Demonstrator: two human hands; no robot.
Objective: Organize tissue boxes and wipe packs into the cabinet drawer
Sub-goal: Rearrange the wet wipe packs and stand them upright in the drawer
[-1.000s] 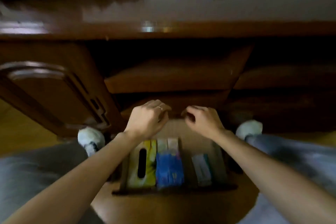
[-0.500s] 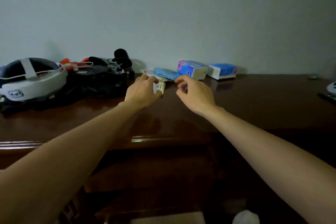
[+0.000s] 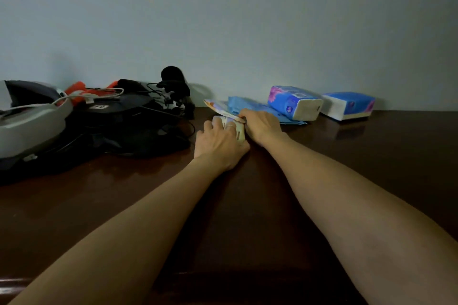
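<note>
Both hands are at the back of the dark wooden table (image 3: 371, 168), close to the wall. The left hand (image 3: 220, 142) is curled over a small pale pack (image 3: 240, 131), with the fingers wrapped around it, so it is grasping this pack. The right hand (image 3: 261, 124) is touching the edge of a flat wipe pack (image 3: 220, 106) that leans over the small one; I cannot tell if it really pinches it or only presses on it.

Behind these lies a flat blue pack (image 3: 250, 104), and to the right stand a blue and purple tissue pack (image 3: 293, 101) and one more blue tissue pack (image 3: 349, 105), well apart from the hands. The drawer is not in view, so everything seen here is not yet put away.

The risks, in my judgement:
- The two packs overlap. If the left hand lifts first, the flat wipe pack can slide off and fall.
- The packs are soft and smooth. A weak grip can let one slip on the way down to the drawer.
- Just to the left is a pile of black gear with cables (image 3: 138, 121). A wide move of the left arm could catch a cable and pull something.
- The light is dim, so it is easy to misjudge the edges of the packs.
</note>
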